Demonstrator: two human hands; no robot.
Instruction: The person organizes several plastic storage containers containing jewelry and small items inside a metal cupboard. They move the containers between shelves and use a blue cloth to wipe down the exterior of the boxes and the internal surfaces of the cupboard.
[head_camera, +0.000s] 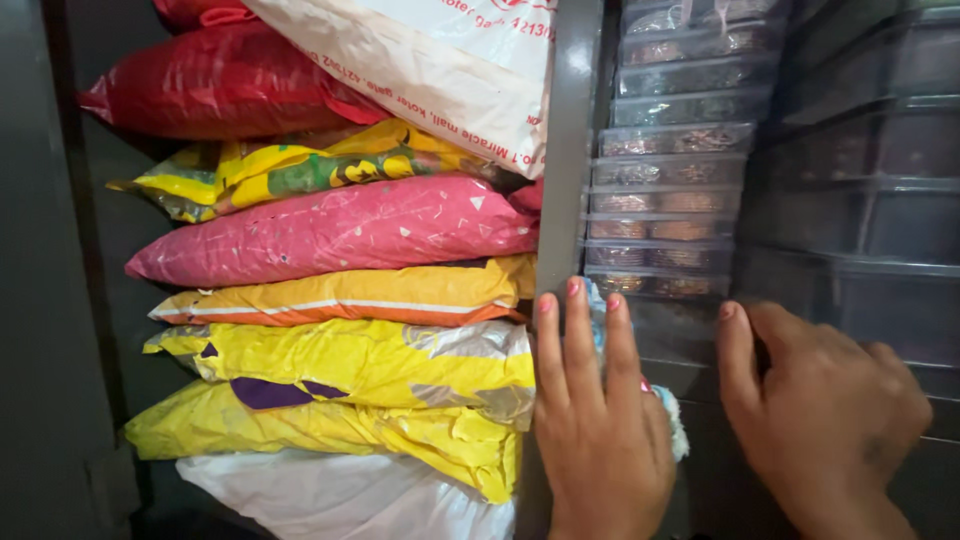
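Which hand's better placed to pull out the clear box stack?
Probably the right hand: it already lies flat on the clear boxes. The left hand rests on the grey divider, with a cloth beneath it, next to the bags.

The light is soft and fairly bright on the left half of the frame, falling from the front onto the stacked plastic bags (350, 290), whose crinkled skins carry small glints rather than hard glare. The red bag (210, 85) at the upper left shows a dull sheen. The far left edge and lower left corner sink into deep shadow. The right half is dimmer: the clear containers (670, 170) look grey and hazy, and those at the right edge smear into soft blur. Both hands, the left hand (600, 420) and right hand (820, 410), are evenly lit but slightly soft. Colours are saturated, with mild stretching toward the corners.
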